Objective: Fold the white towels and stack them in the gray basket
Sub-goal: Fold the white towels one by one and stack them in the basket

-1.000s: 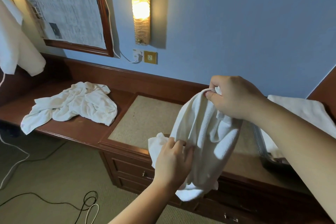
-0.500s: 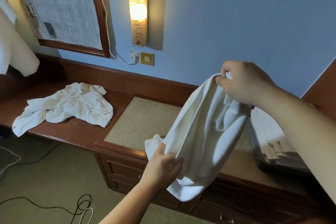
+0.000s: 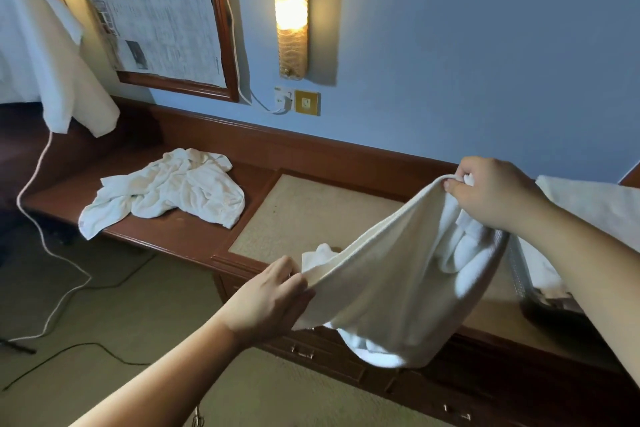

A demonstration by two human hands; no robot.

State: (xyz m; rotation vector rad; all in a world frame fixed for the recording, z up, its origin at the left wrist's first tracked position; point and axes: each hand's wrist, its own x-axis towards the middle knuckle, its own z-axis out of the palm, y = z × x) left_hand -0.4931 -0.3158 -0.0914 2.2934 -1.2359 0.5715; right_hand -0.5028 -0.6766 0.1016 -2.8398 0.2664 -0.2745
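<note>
A white towel (image 3: 391, 281) hangs in the air over the wooden desk, stretched between both hands. My right hand (image 3: 491, 194) pinches its upper edge at the right. My left hand (image 3: 273, 295) pinches the same edge lower down at the left. The rest of the towel sags in loose folds below. A second white towel (image 3: 166, 191) lies crumpled on the desk's left part. The gray basket (image 3: 519, 274) stands at the right, mostly hidden behind my right arm, with white cloth (image 3: 588, 204) lying in and over it.
The desk (image 3: 180, 229) has a beige inset pad (image 3: 304, 215) in its middle and drawers below. A white garment (image 3: 45, 55) hangs at the far left. Cables (image 3: 52, 253) run over the carpet at the left. A lit wall lamp (image 3: 290, 10) and a framed mirror are above.
My hands have moved apart, the left one going left and down, so the towel's edge is now drawn out between them. The view has shifted a little.
</note>
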